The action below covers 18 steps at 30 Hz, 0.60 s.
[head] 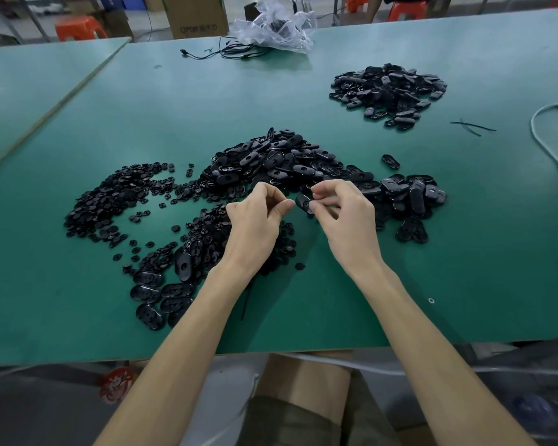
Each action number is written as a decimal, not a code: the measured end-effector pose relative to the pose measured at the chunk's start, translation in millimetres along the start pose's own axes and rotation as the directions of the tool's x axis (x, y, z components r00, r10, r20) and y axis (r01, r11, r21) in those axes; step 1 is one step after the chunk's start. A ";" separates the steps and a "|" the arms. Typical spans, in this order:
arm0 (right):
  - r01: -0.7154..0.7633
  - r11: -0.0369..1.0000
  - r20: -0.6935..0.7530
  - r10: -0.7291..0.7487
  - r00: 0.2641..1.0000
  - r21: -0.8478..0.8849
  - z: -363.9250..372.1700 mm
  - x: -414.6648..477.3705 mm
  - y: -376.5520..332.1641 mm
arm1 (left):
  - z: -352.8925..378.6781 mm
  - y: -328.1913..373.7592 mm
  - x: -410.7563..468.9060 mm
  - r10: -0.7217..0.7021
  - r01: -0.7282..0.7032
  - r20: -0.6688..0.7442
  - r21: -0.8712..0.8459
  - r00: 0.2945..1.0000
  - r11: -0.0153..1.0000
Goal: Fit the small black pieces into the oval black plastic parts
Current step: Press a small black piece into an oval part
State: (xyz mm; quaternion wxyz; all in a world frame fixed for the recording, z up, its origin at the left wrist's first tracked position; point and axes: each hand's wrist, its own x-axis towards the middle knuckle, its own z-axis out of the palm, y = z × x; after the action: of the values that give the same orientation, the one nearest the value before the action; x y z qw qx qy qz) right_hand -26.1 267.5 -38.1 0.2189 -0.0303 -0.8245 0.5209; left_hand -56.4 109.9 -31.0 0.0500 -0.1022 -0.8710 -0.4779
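Black oval part [304, 203]: one, right hand [345, 214] pinches | left hand [255, 217] curled (contents unclear)

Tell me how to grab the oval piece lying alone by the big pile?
Pinch the lone oval piece across its two long sides, from above. It lies flat on the table with bare space around, and its narrow width probably suits fingertips.

We see a green table top [400, 252] with a crumpled clear plastic bag [271, 30] at its far edge, thin black cables [226, 53] just beside it. Beyond stand a brown cardboard box [194, 17] and an orange plastic stool [78, 27]; a white cable [533, 128] curves at the right.
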 end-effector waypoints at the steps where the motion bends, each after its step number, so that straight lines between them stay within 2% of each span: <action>1: 0.005 1.000 0.003 -0.005 1.000 -0.001 -0.2 -0.2 -0.3 | 0.2 0.6 -0.4 0.013 -0.013 -0.003 0.000 1.000 1.000; 6: 0.026 1.000 0.006 -0.026 1.000 0.005 -0.5 -0.3 -2.1 | -1.0 3.0 -0.9 0.111 -0.111 -0.025 0.008 0.993 0.994; 18: 0.103 0.995 0.015 -0.102 0.995 -0.019 1.0 -1.9 -2.5 | -2.1 4.4 -1.3 0.154 -0.155 -0.040 -0.025 0.987 0.988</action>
State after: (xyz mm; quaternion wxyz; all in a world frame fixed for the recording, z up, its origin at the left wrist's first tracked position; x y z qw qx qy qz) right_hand -24.3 265.0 -36.8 0.2393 0.0136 -0.8315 0.5012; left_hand -54.2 110.3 -26.5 0.1020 -0.1612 -0.8526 -0.4865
